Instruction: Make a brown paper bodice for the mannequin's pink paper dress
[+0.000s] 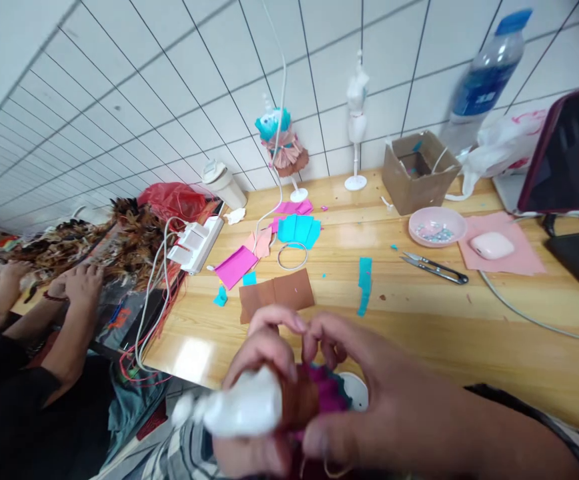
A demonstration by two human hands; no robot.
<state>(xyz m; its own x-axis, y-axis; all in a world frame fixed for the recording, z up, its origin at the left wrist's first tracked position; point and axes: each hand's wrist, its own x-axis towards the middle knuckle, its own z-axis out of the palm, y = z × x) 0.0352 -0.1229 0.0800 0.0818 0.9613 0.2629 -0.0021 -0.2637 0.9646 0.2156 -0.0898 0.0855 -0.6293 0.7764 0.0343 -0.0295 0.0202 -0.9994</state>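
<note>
A miniature white mannequin [249, 403], blurred, lies tilted in my hands at the bottom centre, its top pointing left. Around it is a ruffled paper skirt [329, 390] in brown and magenta with a teal edge. My left hand [262, 350] is closed around the mannequin's body at the brown part. My right hand [389, 387] curls over the skirt, thumb below and fingers above, gripping it. A round white base [355, 392] shows partly behind the skirt. Just beyond my fingers lie brown paper pieces [277, 293] and a teal strip [365, 287].
Thread snips [434, 268], a pink bowl of sequins [438, 227] and a cardboard box [416, 173] stand right. A dressed mannequin [284, 147] and a bare one [356, 120] stand by the wall. Left are a power strip [197, 243] and another person's hands [82, 283] near brown feathers [134, 233].
</note>
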